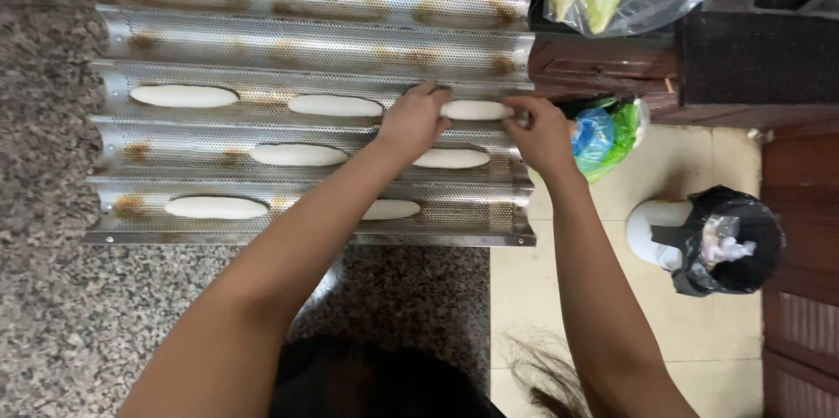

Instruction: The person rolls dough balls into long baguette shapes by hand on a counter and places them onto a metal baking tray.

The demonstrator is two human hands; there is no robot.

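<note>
Soft dough stick, pinched by left hand and right hand, could stretch or tear over the tray edge.

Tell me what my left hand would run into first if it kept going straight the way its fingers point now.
The left hand points up and slightly right. It already touches the dough piece in the perforated tray. Past that, it would likely meet the ridge into the next channel, which looks bare there; depth is hard to judge.

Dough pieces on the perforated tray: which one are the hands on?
The dough piece at the right end of the third channel from the top. The left hand and right hand hold its two ends; the other six lie untouched.
</note>
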